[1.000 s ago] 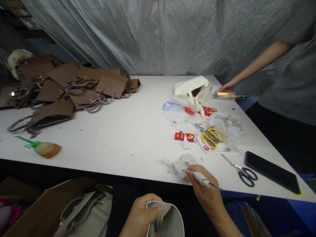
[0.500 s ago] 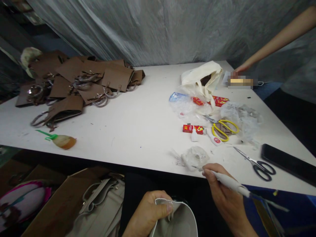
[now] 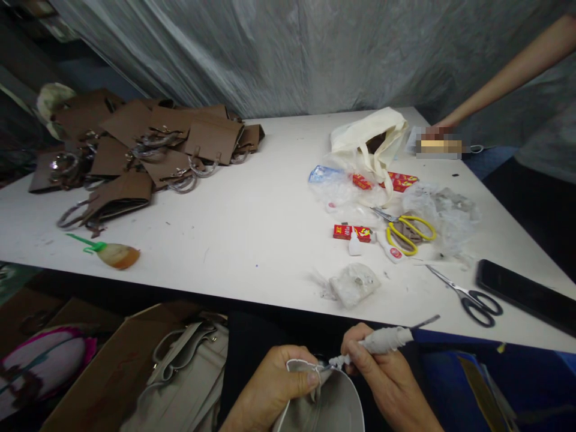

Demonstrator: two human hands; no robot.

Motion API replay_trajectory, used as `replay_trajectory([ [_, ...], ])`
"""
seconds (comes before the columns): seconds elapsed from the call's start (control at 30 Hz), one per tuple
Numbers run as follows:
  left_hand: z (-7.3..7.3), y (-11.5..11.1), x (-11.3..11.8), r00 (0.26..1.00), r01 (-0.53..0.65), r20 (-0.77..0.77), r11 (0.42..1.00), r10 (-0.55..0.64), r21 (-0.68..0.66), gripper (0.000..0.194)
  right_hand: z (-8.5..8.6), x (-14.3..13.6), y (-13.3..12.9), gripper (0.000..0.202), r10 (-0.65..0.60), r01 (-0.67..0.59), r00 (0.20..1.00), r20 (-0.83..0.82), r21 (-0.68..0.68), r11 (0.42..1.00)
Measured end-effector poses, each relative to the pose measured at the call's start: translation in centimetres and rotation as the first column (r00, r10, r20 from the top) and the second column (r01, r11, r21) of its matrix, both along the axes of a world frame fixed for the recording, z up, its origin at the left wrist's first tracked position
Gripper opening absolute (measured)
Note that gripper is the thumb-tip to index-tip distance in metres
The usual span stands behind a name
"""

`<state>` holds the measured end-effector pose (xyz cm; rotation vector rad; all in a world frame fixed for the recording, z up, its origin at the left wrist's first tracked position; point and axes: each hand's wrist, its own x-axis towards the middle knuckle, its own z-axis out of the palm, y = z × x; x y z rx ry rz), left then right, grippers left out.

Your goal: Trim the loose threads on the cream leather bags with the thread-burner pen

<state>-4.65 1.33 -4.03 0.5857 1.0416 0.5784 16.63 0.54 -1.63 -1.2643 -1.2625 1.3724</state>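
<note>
My left hand [image 3: 279, 381] pinches the rim of a pale grey bag [image 3: 339, 402] low in the view, thumb inside the opening. The bag's mouth faces up; its lower part is out of frame. My right hand [image 3: 382, 375] is closed around a thin tool [image 3: 389, 340] with a handle wrapped in white material and a dark thin end pointing right. The tool's other end meets the bag's rim beside my left thumb; its exact tip is hard to make out. Just beyond, at the table's near edge, lies a crumpled clear plastic bag [image 3: 355, 283].
On the white table [image 3: 252, 210] are brown handbags [image 3: 211, 141], a green-tipped glue bottle [image 3: 117, 256], yellow-handled scissors [image 3: 409, 234], black-handled scissors [image 3: 477, 303], a red box [image 3: 344, 232], a phone [image 3: 526, 294] and a cream tote [image 3: 355, 138]. A co-worker's arm [image 3: 508, 78] reaches in at right.
My right hand has moved left and down from the table's edge, bringing the tool to the bag's rim. My left hand keeps its hold, nearly still.
</note>
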Motion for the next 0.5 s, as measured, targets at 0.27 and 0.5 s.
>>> replay_trajectory([
  [0.27,0.76,-0.20,0.44,1.000,-0.023,-0.007,1.000,0.023,-0.012,0.039,-0.10,-0.21,-0.19,0.040,0.062,-0.062,0.995,0.084,-0.004,0.998],
  [0.5,0.32,-0.54,0.80,0.993,-0.112,-0.044,0.994,0.111,-0.008,0.031,0.03,-0.17,-0.15,0.037,0.095,-0.109,0.978,0.185,0.071,0.991],
])
